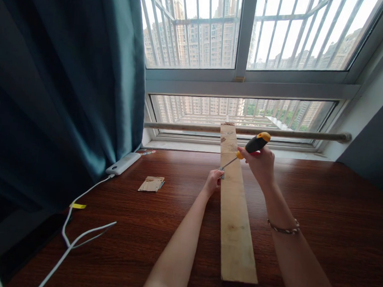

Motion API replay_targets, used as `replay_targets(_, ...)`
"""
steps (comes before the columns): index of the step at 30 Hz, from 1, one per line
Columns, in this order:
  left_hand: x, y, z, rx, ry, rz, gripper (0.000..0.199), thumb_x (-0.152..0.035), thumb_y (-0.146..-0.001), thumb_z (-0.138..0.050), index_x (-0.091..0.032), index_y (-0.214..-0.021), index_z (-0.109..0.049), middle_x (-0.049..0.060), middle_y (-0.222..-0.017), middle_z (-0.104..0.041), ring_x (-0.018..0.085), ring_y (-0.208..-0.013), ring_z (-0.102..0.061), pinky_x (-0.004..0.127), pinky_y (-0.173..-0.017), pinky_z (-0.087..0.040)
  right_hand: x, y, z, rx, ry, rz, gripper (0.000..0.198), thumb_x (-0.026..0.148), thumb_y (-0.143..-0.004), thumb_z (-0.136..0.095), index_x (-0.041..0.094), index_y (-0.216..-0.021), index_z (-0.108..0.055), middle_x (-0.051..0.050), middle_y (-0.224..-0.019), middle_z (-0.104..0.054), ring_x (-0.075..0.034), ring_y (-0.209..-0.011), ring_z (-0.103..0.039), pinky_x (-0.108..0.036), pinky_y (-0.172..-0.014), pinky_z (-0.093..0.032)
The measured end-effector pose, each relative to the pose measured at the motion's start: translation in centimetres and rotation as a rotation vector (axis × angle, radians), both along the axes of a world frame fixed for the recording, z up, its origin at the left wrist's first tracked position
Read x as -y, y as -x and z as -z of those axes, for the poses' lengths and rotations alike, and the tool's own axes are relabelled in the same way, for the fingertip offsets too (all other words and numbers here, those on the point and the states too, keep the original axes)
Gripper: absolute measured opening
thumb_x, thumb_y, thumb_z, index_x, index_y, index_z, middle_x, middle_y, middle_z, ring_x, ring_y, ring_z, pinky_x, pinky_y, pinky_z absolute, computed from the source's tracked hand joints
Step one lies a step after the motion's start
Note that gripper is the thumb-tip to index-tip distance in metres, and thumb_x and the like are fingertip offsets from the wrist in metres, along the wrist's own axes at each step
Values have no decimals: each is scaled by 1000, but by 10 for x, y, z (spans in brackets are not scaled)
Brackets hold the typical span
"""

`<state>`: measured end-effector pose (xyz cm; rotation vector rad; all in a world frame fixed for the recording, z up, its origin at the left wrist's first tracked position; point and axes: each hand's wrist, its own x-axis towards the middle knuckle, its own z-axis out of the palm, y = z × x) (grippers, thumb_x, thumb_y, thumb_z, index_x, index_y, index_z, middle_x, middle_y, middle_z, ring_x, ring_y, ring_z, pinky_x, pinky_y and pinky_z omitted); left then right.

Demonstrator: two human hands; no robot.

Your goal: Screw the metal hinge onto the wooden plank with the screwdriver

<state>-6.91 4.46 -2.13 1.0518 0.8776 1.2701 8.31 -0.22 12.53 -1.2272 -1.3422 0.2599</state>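
Observation:
A long, pale wooden board point(236, 226) lies lengthwise on the dark wood table, its far end reaching the rail by the window. My right hand point(259, 163) is closed on a screwdriver point(257, 143) with a black and yellow handle. The tool slants down to the left, its tip at a small metal bracket point(222, 173) on the board's left edge. My left hand point(213, 180) is closed at that bracket, fingers pinching it against the board edge. Part of the bracket is hidden by the fingers.
To the left lies a small wooden piece point(151, 184) with metal bits at its side. A white power strip point(123, 163) with a white cable point(67, 240) sits by the blue curtain point(123, 89). A metal rail point(294, 134) crosses before the window.

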Motion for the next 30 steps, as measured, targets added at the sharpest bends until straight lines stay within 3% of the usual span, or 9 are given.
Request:
replay_targets(2,1,0,-2,-2,-11,2,26,-37,-62,-60,-16,-55,-46,-4,-49,-39,6,-41,-31,22,-40,-18,-2,5,3,-7,-5,62,38,52,-63,-72,17,-67,-57,-4,-58,-64,-18,-46,-60,-32,-52,-51)
replay_targets(6,1,1,-2,-20,-6,-2,25,-37,-63,-58,-16,-56,-47,-4,-49,-40,6,-41,-31,22,-41,-19,2,2,-4,-287,132,-264,45,46,-56,-77,17,-85,-57,-6,-81,-70,-15,-45,-60,-27,-41,-49)
replay_targets(9,-1,1,1,-22,21,-8,25,-38,-62,-59,-15,-58,-50,-4,-50,-42,6,-42,-33,22,-41,-20,10,-5,-15,-406,199,-481,52,36,-50,-82,18,-91,-55,-5,-87,-70,-16,-52,-64,-29,-49,-55)
replay_targets(11,-1,1,3,-27,28,-7,25,-38,-63,-59,-15,-59,-51,-3,-51,-43,6,-42,-34,22,-41,-20,13,-8,-18,-414,212,-528,50,34,-49,-82,18,-89,-56,-5,-87,-70,-17,-56,-66,-30,-53,-56)
replay_targets(14,-1,2,3,-25,3,3,24,-37,-64,-58,-15,-59,-51,-3,-52,-43,6,-42,-34,21,-41,-21,12,-6,-15,-330,158,-399,44,39,-52,-80,16,-82,-57,-6,-79,-69,-19,-53,-66,-30,-48,-55)
replay_targets(19,0,2,0,-35,-31,5,24,-36,-64,-57,-16,-56,-48,-4,-51,-41,6,-41,-33,22,-40,-20,2,4,0,-54,-18,89,41,46,-59,-75,17,-79,-55,-3,-64,-66,-19,-41,-61,-30,-42,-49)
replay_targets(24,-1,3,-1,-16,-5,16,25,-37,-63,-59,-15,-56,-49,-4,-51,-42,6,-42,-34,22,-40,-21,0,5,4,1,-49,176,40,52,-64,-70,17,-80,-56,-2,-57,-64,-22,-45,-63,-30,-45,-49)
replay_targets(30,-2,3,2,10,30,25,27,-39,-62,-63,-14,-58,-51,-2,-54,-45,6,-44,-37,21,-40,-22,12,0,-8,-5,-70,179,41,54,-65,-70,18,-75,-54,-1,-55,-62,-19,-40,-60,-28,-42,-47)
